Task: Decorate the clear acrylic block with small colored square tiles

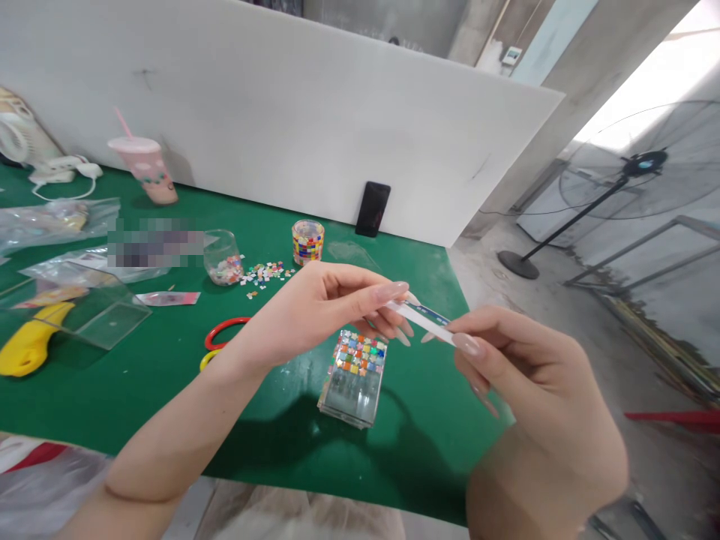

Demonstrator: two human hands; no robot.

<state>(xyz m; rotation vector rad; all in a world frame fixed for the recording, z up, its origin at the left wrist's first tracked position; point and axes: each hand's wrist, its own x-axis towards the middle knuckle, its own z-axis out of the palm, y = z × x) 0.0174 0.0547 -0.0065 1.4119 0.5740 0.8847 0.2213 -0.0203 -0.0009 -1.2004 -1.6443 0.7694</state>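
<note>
In front of me, above the table, my left hand [320, 311] pinches one end of a slim white and dark blue tube [424, 321]. My right hand [523, 367] grips its other end between thumb and fingers. The tube is seen nearly edge-on, so its label cannot be read. Below the hands, on the green table [270, 427], lies a clear box [352, 397]. Rows of small coloured mosaic tiles [360, 354] cover the far part of its upper face, and the near part is bare. Neither hand touches the box.
Behind my left forearm lie red-and-yellow scissor handles [222, 330]. Further back are a cup of loose tiles [225, 262], scattered tiles [264, 274], a mosaic-covered jar [308, 244] and a phone [373, 210]. Leftward are a yellow tool [37, 341], a clear stand [121, 315] and a pink drink cup [147, 171].
</note>
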